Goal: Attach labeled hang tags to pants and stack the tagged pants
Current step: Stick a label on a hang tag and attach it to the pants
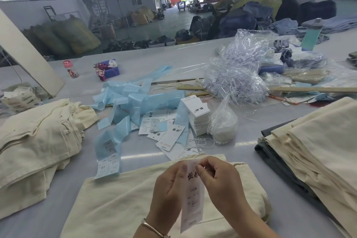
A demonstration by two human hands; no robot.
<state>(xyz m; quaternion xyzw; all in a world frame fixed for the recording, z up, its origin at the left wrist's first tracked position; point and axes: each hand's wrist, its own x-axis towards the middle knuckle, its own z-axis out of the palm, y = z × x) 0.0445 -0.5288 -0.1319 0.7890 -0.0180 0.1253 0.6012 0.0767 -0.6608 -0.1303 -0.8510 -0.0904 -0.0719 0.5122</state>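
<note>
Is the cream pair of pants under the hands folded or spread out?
Folded: the cream pants lie as a compact flat rectangle on the grey table.

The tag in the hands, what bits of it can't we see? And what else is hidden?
Head view only:
- Hang tag: small print too blurred to read; its top is covered by the right hand, its left edge by the left hand.
- String or hole at the tag's top: hidden behind the fingertips.
- Cream pants under the hands: cut off by the bottom edge.
- Stack of pants at right: cut off by the right edge.
</note>
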